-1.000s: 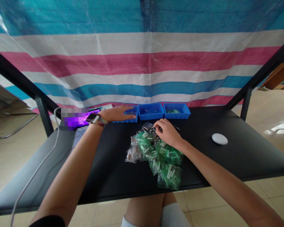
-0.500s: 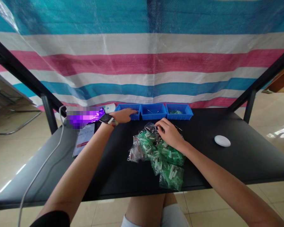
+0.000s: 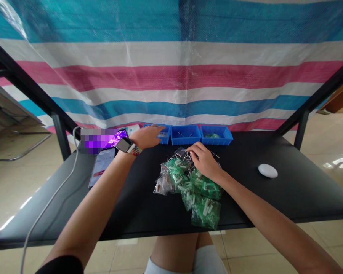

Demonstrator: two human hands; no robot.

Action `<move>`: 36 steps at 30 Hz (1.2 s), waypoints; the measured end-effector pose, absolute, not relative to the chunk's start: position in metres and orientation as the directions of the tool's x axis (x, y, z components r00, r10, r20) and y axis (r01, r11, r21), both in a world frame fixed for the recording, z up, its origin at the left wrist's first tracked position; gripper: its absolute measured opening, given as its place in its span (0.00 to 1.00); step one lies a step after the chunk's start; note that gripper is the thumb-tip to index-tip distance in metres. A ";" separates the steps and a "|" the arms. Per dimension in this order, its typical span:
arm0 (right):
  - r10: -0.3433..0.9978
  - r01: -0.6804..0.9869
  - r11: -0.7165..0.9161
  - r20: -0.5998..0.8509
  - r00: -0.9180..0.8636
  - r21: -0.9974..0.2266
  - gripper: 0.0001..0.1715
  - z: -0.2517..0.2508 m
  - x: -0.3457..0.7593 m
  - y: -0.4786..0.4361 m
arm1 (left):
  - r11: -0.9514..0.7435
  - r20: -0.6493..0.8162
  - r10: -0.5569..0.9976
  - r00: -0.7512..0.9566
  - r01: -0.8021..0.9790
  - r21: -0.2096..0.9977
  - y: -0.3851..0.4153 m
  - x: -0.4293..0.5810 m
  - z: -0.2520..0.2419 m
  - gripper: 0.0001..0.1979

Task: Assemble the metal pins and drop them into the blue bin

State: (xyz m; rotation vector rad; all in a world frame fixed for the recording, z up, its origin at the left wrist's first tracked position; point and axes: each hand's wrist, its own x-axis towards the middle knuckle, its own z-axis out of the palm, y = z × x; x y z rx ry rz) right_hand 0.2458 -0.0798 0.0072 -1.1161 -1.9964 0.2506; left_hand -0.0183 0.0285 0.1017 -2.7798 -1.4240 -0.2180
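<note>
My left hand point(image 3: 146, 137), with a watch on its wrist, reaches over the left blue bin point(image 3: 167, 137). Its fingers are stretched out and nothing shows in them; a small clear packet point(image 3: 162, 134) lies in that bin. My right hand point(image 3: 201, 160) rests at the far right part of a heap of green plastic packets point(image 3: 207, 213) and thin metal pins. Thumb and fingers are bent together there, and what is between them is too small to make out. Clear packets with brownish pieces point(image 3: 164, 183) lie at the heap's left.
The middle blue bin point(image 3: 185, 141) holds a few thin pins, the right blue bin point(image 3: 217, 141) a green packet. A phone point(image 3: 101, 167), a purple shiny wrapper point(image 3: 118, 139) and a cable point(image 3: 55, 192) lie left. A white oval object point(image 3: 268, 171) sits right.
My left hand has drawn slightly up and left, its fingers now straighter, and a clear packet shows in the left bin. My right hand has barely moved.
</note>
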 end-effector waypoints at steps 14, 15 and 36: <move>0.771 0.376 0.622 0.622 -0.139 -0.687 0.07 0.011 0.242 -0.079 | -0.808 0.518 0.580 0.629 0.361 0.465 -0.044 0.018 0.043 0.07; 0.774 0.363 0.619 0.619 -0.132 -0.697 0.06 0.011 0.241 -0.080 | -0.807 0.534 0.578 0.618 0.334 0.487 -0.044 0.018 0.039 0.07; 0.741 0.378 0.666 0.632 -0.228 -0.644 0.04 0.015 0.234 -0.090 | -0.780 0.603 0.605 0.520 0.239 0.578 -0.051 0.016 0.015 0.04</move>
